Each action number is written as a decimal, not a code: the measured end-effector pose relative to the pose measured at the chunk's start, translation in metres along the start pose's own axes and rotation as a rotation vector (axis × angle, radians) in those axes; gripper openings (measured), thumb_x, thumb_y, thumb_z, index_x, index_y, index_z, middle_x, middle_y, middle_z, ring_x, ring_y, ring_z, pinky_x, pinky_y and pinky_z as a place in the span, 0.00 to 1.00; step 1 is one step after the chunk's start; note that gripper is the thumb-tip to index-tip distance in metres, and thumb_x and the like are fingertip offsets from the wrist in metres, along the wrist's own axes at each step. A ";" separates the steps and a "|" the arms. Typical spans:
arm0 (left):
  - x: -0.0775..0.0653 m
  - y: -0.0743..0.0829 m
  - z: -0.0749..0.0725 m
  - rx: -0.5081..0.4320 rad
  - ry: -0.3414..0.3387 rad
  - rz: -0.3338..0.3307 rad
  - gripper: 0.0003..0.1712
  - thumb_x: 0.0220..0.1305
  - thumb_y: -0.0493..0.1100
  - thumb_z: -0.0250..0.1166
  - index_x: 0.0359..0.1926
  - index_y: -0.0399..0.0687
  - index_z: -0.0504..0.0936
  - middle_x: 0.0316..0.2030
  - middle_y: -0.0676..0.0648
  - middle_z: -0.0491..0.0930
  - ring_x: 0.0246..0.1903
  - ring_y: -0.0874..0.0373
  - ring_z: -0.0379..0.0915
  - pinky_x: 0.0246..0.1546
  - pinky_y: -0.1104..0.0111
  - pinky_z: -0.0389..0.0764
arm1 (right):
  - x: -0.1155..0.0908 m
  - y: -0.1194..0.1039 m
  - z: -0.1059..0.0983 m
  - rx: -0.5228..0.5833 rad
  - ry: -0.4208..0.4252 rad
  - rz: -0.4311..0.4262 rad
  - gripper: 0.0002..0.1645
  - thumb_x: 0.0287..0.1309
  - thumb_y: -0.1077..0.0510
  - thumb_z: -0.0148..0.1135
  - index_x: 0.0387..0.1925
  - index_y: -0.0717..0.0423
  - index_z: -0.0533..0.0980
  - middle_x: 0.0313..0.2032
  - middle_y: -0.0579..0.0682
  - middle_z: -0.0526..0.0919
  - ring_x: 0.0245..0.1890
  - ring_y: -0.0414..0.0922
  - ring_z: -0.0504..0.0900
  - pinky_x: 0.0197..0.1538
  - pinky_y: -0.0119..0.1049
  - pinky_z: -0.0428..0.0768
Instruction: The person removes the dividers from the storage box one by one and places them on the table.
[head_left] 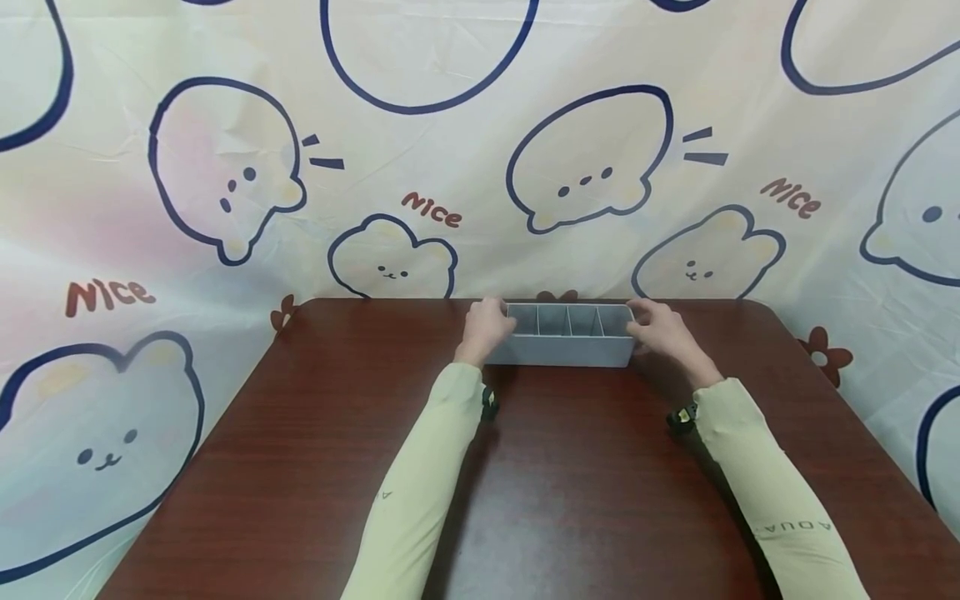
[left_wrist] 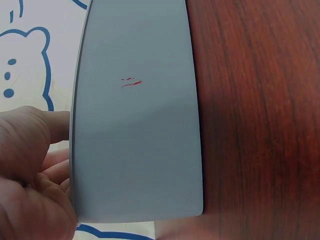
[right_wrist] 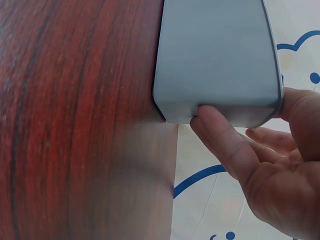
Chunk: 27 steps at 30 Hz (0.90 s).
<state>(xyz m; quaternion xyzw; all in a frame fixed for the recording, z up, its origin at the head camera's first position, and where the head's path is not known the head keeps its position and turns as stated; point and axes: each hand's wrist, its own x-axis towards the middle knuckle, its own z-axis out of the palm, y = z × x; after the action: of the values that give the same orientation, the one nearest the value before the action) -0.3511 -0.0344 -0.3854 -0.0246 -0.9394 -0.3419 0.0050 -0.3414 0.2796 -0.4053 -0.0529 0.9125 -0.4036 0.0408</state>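
Note:
A grey storage box point(head_left: 558, 352) stands on the table near its far edge, with thin dividers splitting its inside into several compartments. My left hand point(head_left: 487, 327) grips the box's left end at the upper rim. At the opposite end, my right hand point(head_left: 666, 336) holds the rim and the end wall. The left wrist view shows the plain long wall of the box point(left_wrist: 137, 135) with a small red mark, and the left hand point(left_wrist: 30, 170) at its top edge. In the right wrist view, fingers point(right_wrist: 220, 130) touch the rounded end wall.
The dark red-brown wooden table point(head_left: 570, 467) has a far edge just behind the box. Behind and beside it hangs a pale cloth point(head_left: 480, 150) printed with cartoon bears. Each wrist carries a small dark strapped device point(head_left: 682, 419).

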 end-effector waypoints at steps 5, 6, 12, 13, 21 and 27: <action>-0.001 0.000 0.000 -0.026 0.030 -0.010 0.13 0.65 0.42 0.62 0.48 0.42 0.83 0.42 0.41 0.84 0.31 0.53 0.76 0.31 0.64 0.78 | 0.001 0.001 -0.001 -0.005 0.002 -0.014 0.35 0.65 0.59 0.50 0.72 0.59 0.58 0.56 0.72 0.75 0.32 0.50 0.87 0.34 0.43 0.86; -0.001 0.000 0.000 -0.028 0.033 -0.013 0.16 0.65 0.42 0.62 0.51 0.42 0.82 0.47 0.41 0.83 0.35 0.52 0.77 0.35 0.63 0.80 | 0.001 0.002 -0.001 -0.006 0.001 -0.015 0.35 0.65 0.59 0.49 0.72 0.59 0.58 0.56 0.73 0.75 0.32 0.50 0.87 0.34 0.43 0.86; 0.000 -0.002 0.001 -0.050 0.037 -0.026 0.19 0.66 0.43 0.62 0.56 0.43 0.80 0.52 0.41 0.81 0.43 0.49 0.79 0.46 0.57 0.82 | 0.003 0.005 0.000 -0.010 0.006 -0.014 0.35 0.65 0.60 0.49 0.72 0.59 0.58 0.55 0.73 0.75 0.32 0.50 0.87 0.34 0.43 0.86; -0.001 -0.002 0.001 -0.055 0.038 -0.028 0.19 0.66 0.43 0.62 0.55 0.43 0.80 0.52 0.41 0.81 0.43 0.49 0.79 0.46 0.57 0.82 | 0.003 0.005 0.001 -0.011 0.008 -0.015 0.35 0.65 0.60 0.49 0.72 0.59 0.58 0.55 0.73 0.75 0.32 0.50 0.87 0.34 0.43 0.86; -0.002 -0.001 0.000 -0.059 0.038 -0.055 0.18 0.66 0.43 0.61 0.56 0.44 0.79 0.51 0.42 0.82 0.41 0.50 0.78 0.45 0.57 0.81 | 0.001 0.002 0.003 -0.008 0.004 -0.004 0.35 0.65 0.59 0.50 0.72 0.58 0.58 0.56 0.72 0.75 0.32 0.51 0.87 0.34 0.43 0.86; 0.000 0.001 -0.001 -0.043 0.046 -0.037 0.18 0.65 0.43 0.61 0.55 0.43 0.80 0.49 0.42 0.82 0.40 0.51 0.78 0.43 0.59 0.81 | 0.000 0.000 0.001 0.002 0.008 -0.002 0.34 0.65 0.60 0.50 0.71 0.60 0.58 0.55 0.73 0.74 0.32 0.53 0.87 0.33 0.43 0.86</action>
<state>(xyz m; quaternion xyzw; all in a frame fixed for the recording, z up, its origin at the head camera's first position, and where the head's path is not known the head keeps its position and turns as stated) -0.3507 -0.0340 -0.3836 0.0005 -0.9318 -0.3625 0.0197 -0.3412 0.2785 -0.4063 -0.0520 0.9122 -0.4047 0.0370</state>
